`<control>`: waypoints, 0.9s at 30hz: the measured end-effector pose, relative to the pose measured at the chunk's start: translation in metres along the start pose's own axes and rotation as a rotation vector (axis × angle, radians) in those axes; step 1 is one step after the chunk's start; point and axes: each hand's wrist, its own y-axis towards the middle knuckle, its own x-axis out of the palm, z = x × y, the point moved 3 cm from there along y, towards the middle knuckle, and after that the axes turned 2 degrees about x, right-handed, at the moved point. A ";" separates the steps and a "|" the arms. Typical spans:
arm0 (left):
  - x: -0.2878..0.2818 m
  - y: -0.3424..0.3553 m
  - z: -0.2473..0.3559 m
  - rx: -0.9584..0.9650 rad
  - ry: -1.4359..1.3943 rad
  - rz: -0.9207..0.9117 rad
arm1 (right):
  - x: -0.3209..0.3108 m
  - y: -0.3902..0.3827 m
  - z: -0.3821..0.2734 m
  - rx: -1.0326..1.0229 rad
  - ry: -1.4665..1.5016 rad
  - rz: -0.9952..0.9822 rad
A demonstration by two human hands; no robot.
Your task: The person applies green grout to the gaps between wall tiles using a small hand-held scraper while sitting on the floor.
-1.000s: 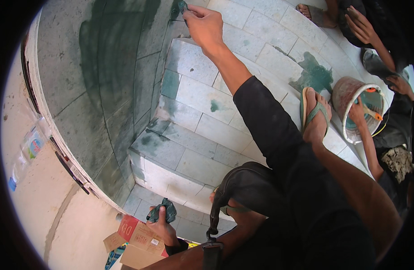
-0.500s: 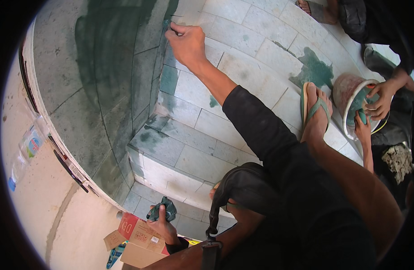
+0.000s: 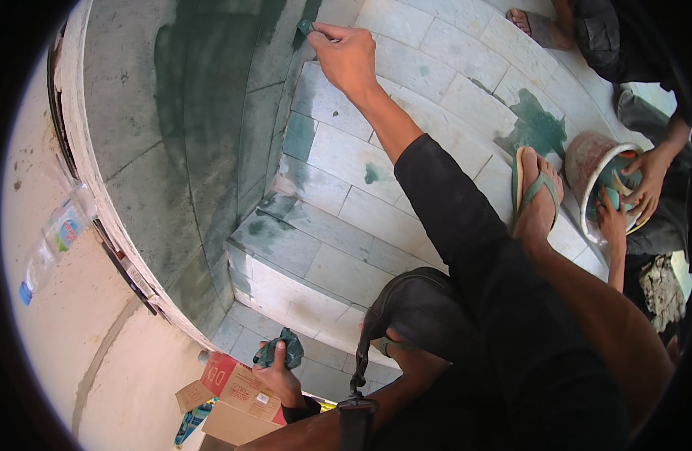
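My right hand (image 3: 347,62) reaches up to the tiled wall's edge. Its fingers pinch a small dark green piece (image 3: 305,28) against the wall; the exact kind is too small to tell. Down at the lower left, my left hand (image 3: 280,378) is closed round a crumpled, glossy dark green lump (image 3: 291,347), held away from the tiles. Wet green smears cover part of the grey wall tiles (image 3: 135,203). More green stains mark the pale stone steps (image 3: 335,161) beside my right forearm.
A co-worker's hands (image 3: 647,180) hold a green thing inside a whitish bucket (image 3: 587,161) at the right. My sandalled foot (image 3: 538,188) rests near a green splash (image 3: 538,124). A cardboard box (image 3: 248,398) sits at the lower left, a plastic bottle (image 3: 56,240) beyond the wall rim.
The whole view has shifted slightly, moving the scene right and down. My right hand stays at the wall's edge, and the small green piece shows more clearly. The co-worker's hands have moved slightly in the bucket.
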 end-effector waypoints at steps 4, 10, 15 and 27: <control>-0.006 0.005 -0.009 -0.014 -0.002 -0.055 | 0.006 -0.018 0.004 -0.104 -0.079 -0.054; 0.001 0.003 0.002 0.012 -0.008 -0.070 | 0.035 -0.048 -0.030 -0.431 0.171 0.123; -0.002 0.000 0.000 -0.002 0.031 -0.069 | 0.040 -0.057 -0.046 -0.424 0.288 0.151; -0.008 0.004 -0.012 -0.001 -0.001 -0.106 | 0.008 -0.048 -0.057 -0.445 0.002 0.070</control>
